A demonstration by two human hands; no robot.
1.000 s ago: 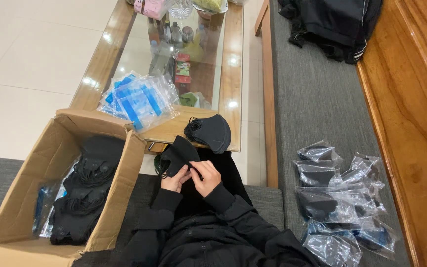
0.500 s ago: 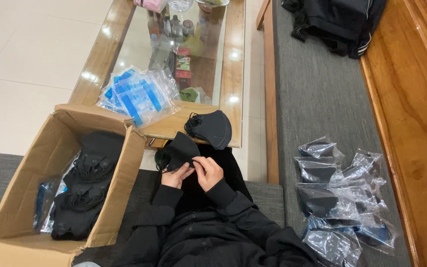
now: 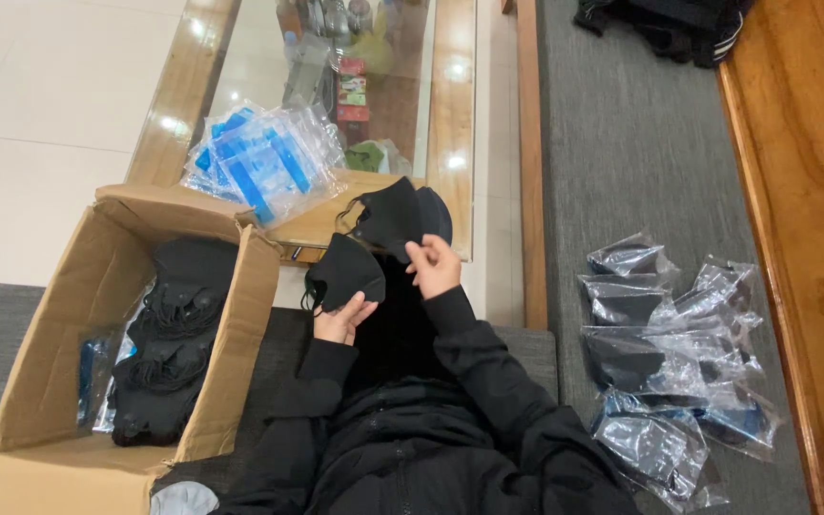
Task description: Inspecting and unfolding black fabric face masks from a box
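Note:
My left hand holds a folded black face mask just above my lap. My right hand is lifted beside it, fingers pinching the lower edge of a small stack of black masks that lies on the near corner of the wooden coffee table. Both sleeves are black. The two hands are a short distance apart.
An open cardboard box on my left holds several black masks. Blue-and-clear plastic packets lie on the table's corner. A pile of bagged masks sits on the grey cushion to my right. A wooden panel runs along the right.
My right hand has left the mask held by the left hand and moved up to the stack on the table. The view has tilted slightly.

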